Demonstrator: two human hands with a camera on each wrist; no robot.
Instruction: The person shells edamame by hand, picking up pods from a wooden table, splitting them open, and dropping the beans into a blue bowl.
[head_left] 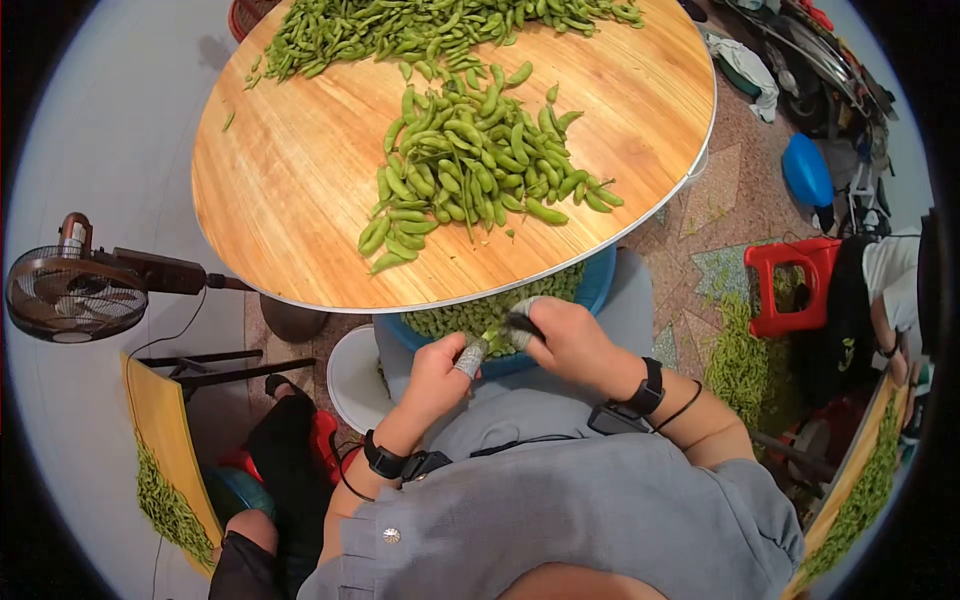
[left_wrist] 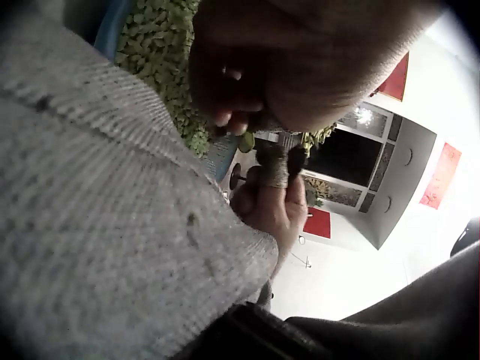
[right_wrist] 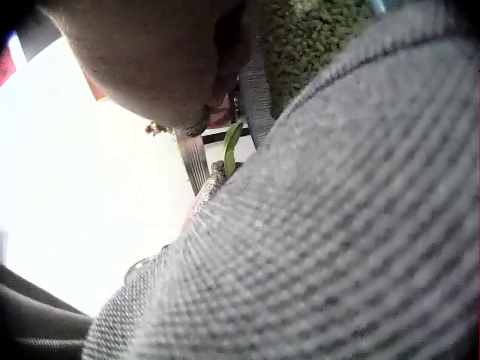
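Note:
My left hand (head_left: 437, 378), with a grey cloth sleeve on its thumb, pinches a green edamame pod (head_left: 492, 338). In the right wrist view the pod (right_wrist: 232, 147) juts up from a covered fingertip. My right hand (head_left: 572, 342), with dark and grey finger covers, has curled fingers at the pod's other side. Its covered fingers also show in the left wrist view, where the right hand (left_wrist: 271, 206) faces the left one. Both hands work above a blue basin (head_left: 600, 280) of shelled beans (head_left: 450, 318) at my lap. Fingers partly hide the pod.
On the round wooden table (head_left: 290, 180) lie a near heap of pods (head_left: 470, 150) and a larger far heap (head_left: 430, 30). A white bucket (head_left: 352, 380) stands left of the basin, with a fan (head_left: 80, 290) farther left. A red stool (head_left: 800, 285) and other people are nearby.

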